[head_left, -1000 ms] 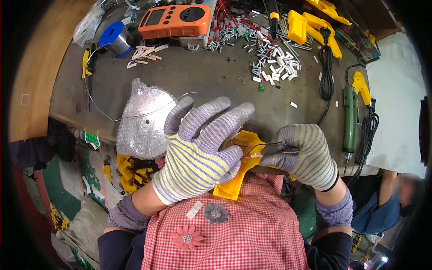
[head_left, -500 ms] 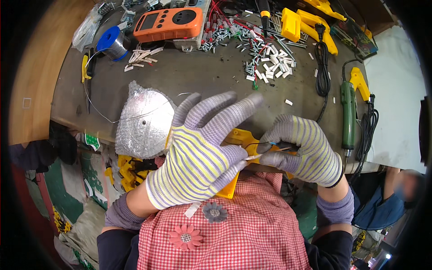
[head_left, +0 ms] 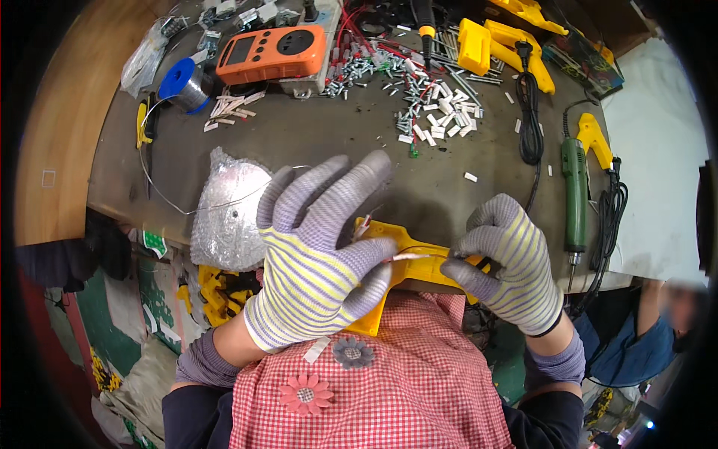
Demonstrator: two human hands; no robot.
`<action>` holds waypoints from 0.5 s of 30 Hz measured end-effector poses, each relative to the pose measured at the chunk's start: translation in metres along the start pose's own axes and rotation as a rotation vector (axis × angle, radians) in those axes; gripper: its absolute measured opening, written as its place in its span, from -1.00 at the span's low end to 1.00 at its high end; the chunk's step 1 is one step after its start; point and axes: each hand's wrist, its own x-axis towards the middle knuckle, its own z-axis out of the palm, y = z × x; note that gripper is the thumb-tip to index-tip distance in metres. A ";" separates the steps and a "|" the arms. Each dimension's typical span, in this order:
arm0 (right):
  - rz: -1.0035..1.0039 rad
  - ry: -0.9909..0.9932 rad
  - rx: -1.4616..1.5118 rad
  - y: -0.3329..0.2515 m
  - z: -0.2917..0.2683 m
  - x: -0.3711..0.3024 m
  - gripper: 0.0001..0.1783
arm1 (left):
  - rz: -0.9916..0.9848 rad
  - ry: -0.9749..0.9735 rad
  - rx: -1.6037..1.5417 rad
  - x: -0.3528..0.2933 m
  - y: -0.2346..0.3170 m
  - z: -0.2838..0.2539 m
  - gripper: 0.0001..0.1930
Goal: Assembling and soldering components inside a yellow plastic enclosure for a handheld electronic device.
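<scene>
A yellow plastic housing half [head_left: 419, 275] lies at the table's near edge, partly under my hands. My gloved left hand [head_left: 318, 251] covers its left part. Two of its digits pinch the end of a thin wire with a white sleeve [head_left: 410, 257], while the other fingers are raised and spread. My gloved right hand [head_left: 512, 262] is at the housing's right end, thumb and fingers closed on a dark wire [head_left: 479, 263] there. How the wires run inside the housing is partly hidden. A bubble-wrapped round bundle [head_left: 228, 213] rests just left of my left hand.
Solder wire trails from a blue spool [head_left: 183, 84] near yellow-handled pliers [head_left: 142, 123]. An orange multimeter [head_left: 273, 54], screws [head_left: 359, 71] and white sleeves [head_left: 452, 112] lie farther back. A green electric screwdriver [head_left: 575, 194] and a coiled black cord [head_left: 529, 112] are at right. Another person [head_left: 636, 337] is at far right.
My right hand has moved slightly right and down along the wire, and my left hand has shifted left. More of the yellow housing shows between them. The whole view has shifted a little.
</scene>
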 end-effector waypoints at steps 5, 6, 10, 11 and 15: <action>-0.043 0.154 -0.149 -0.013 0.015 0.008 -0.83 | -0.025 -0.019 -0.006 0.037 0.017 0.005 -0.65; -0.041 0.161 -0.152 -0.011 0.019 0.011 -0.83 | -0.002 -0.018 0.006 0.039 0.018 0.012 -0.67; -0.055 0.114 -0.094 0.000 0.025 0.015 -0.76 | -0.035 0.046 0.075 0.037 0.017 0.020 -0.82; -0.020 0.161 0.034 -0.002 0.023 0.012 -0.75 | 0.001 0.043 0.130 0.037 0.018 0.017 -0.86; -0.182 0.172 0.005 0.002 0.013 0.012 -0.72 | 0.007 -0.048 0.196 0.036 0.024 0.019 -0.89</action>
